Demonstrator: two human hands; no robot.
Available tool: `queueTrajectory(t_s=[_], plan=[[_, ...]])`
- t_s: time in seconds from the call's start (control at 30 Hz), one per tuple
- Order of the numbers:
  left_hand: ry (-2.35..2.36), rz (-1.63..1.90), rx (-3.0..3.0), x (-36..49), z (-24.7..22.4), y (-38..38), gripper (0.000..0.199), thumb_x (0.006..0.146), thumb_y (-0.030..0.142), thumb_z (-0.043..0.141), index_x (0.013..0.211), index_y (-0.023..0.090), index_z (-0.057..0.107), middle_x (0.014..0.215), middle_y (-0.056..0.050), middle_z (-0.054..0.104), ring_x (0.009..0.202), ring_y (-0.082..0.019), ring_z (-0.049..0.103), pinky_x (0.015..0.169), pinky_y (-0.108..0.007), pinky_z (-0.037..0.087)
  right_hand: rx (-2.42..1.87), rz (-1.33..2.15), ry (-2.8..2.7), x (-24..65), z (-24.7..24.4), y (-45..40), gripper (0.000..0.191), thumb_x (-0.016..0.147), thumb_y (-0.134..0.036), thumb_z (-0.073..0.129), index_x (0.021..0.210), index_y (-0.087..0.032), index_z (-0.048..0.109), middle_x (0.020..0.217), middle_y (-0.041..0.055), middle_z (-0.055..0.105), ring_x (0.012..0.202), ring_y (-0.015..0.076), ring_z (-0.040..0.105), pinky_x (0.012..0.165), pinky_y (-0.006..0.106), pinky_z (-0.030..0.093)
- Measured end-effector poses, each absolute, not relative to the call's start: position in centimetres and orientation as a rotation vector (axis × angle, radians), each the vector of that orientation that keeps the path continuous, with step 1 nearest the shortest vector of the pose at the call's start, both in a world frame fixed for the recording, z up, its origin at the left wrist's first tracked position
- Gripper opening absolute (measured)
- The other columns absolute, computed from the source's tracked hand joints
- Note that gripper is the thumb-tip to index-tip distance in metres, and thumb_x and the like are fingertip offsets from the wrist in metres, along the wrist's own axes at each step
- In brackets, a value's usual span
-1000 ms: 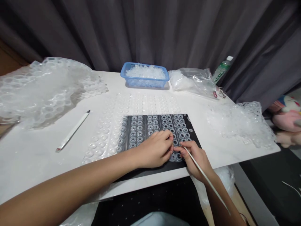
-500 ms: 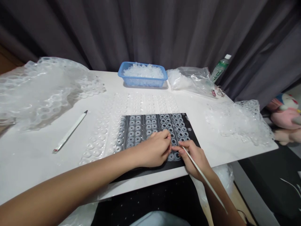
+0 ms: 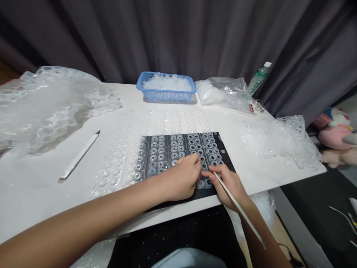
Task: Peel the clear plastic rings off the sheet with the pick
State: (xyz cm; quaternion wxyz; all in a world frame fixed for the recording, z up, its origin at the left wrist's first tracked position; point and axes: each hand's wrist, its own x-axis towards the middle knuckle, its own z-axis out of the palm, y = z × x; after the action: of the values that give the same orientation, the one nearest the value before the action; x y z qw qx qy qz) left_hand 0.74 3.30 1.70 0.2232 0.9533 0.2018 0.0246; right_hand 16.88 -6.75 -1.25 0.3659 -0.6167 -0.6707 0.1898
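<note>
A clear plastic sheet with rows of round ring-shaped pieces [image 3: 161,156] lies over a black mat [image 3: 228,158] near the table's front edge. My left hand [image 3: 185,175] rests on the sheet with its fingers curled closed; whatever they pinch is hidden. Close beside it on the right, my right hand [image 3: 227,186] grips a thin white stick-like tool [image 3: 240,209], thumb and index finger together at its upper end. The tool's long shaft slants back over my right wrist. Both hands' fingertips nearly meet above the rings.
Behind the mat stands a blue basket [image 3: 166,93] full of small clear pieces. A plastic bag [image 3: 223,91] and a green-labelled bottle [image 3: 259,79] are to its right. Clear perforated sheets [image 3: 55,106] pile up at left, more scrap [image 3: 284,139] at right. A white pen-like tool [image 3: 80,155] lies left.
The whole view has shifted slightly, so things on the table appear a little further left. Both hands keep nearly the same pose over the sheet, and the stick-like tool stays in my right hand.
</note>
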Motion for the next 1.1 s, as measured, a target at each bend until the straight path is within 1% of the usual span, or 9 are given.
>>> queueTrajectory(t_s=[0.1, 0.23, 0.4, 0.5, 0.67, 0.8, 0.97, 1.1], plan=[[0.571, 0.043, 2.557, 0.7, 2.1, 3.6, 0.005, 0.083, 0.012, 0.045, 0.083, 0.014, 0.05, 0.093, -0.008, 0.044, 0.085, -0.019, 0.047, 0.08, -0.034, 0.045, -1.577, 0.475, -1.738, 16.9, -1.2, -6.7, 0.014, 0.092, -0.029, 0.044, 0.103, -0.023, 0.05, 0.094, 0.0059, 0.073, 0.092, 0.021, 0.068, 0.077, 0.032, 0.054], [0.573, 0.009, 2.524, 0.8, 2.5, 3.8, 0.006, 0.083, 0.013, 0.045, 0.08, 0.015, 0.05, 0.092, -0.006, 0.044, 0.081, -0.017, 0.047, 0.078, -0.032, 0.045, -1.565, 0.477, -1.751, 16.9, -1.2, -6.7, 0.014, 0.092, -0.029, 0.044, 0.103, -0.023, 0.05, 0.094, 0.0059, 0.073, 0.094, 0.0215, 0.068, 0.078, 0.032, 0.054], [0.535, 0.057, 2.619, 0.7, 2.1, 3.6, 0.006, 0.084, 0.012, 0.044, 0.086, 0.014, 0.05, 0.095, -0.008, 0.044, 0.085, -0.019, 0.047, 0.081, -0.034, 0.044, -1.58, 0.466, -1.732, 16.9, -1.1, -6.7, 0.014, 0.092, -0.03, 0.044, 0.102, -0.022, 0.05, 0.093, 0.0066, 0.072, 0.093, 0.0215, 0.068, 0.077, 0.032, 0.054], [0.504, 0.078, 2.673, 0.6, 1.7, 3.3, 0.011, 0.083, 0.009, 0.044, 0.092, 0.011, 0.05, 0.097, -0.01, 0.045, 0.086, -0.021, 0.046, 0.083, -0.037, 0.043, -1.57, 0.472, -1.729, 16.9, -1.1, -6.7, 0.014, 0.092, -0.029, 0.044, 0.103, -0.022, 0.05, 0.093, 0.0063, 0.073, 0.092, 0.0206, 0.068, 0.078, 0.031, 0.054], [0.485, 0.049, 2.698, 0.4, 1.6, 3.3, 0.012, 0.083, 0.008, 0.042, 0.09, 0.011, 0.051, 0.095, -0.011, 0.047, 0.084, -0.021, 0.045, 0.082, -0.039, 0.044, -1.562, 0.504, -1.733, 16.9, -1.1, -6.7, 0.015, 0.092, -0.028, 0.044, 0.104, -0.022, 0.051, 0.095, 0.0063, 0.073, 0.094, 0.021, 0.068, 0.079, 0.032, 0.054], [0.47, 0.052, 2.707, 0.2, 1.6, 3.3, 0.013, 0.081, 0.007, 0.043, 0.091, 0.012, 0.049, 0.099, -0.011, 0.046, 0.085, -0.021, 0.045, 0.082, -0.039, 0.044, -1.564, 0.496, -1.744, 16.9, -1.2, -6.7, 0.016, 0.092, -0.029, 0.044, 0.105, -0.022, 0.051, 0.094, 0.0066, 0.073, 0.095, 0.0214, 0.067, 0.08, 0.033, 0.054], [0.468, -0.009, 2.64, -0.1, 2.0, 3.4, 0.013, 0.081, 0.005, 0.042, 0.09, 0.013, 0.047, 0.097, -0.009, 0.045, 0.087, -0.02, 0.043, 0.083, -0.036, 0.042, -1.581, 0.394, -1.785, 16.8, -1.3, -6.7, 0.017, 0.092, -0.03, 0.044, 0.103, -0.022, 0.054, 0.096, 0.0077, 0.072, 0.094, 0.022, 0.067, 0.08, 0.033, 0.054], [0.527, -0.011, 2.476, -0.4, 2.7, 4.1, 0.009, 0.086, 0.009, 0.038, 0.085, 0.017, 0.043, 0.093, -0.006, 0.044, 0.082, -0.017, 0.045, 0.075, -0.031, 0.044, -1.575, 0.451, -1.754, 16.9, -1.3, -6.8, 0.016, 0.092, -0.029, 0.045, 0.103, -0.022, 0.054, 0.095, 0.0064, 0.072, 0.096, 0.0214, 0.067, 0.079, 0.033, 0.054]])
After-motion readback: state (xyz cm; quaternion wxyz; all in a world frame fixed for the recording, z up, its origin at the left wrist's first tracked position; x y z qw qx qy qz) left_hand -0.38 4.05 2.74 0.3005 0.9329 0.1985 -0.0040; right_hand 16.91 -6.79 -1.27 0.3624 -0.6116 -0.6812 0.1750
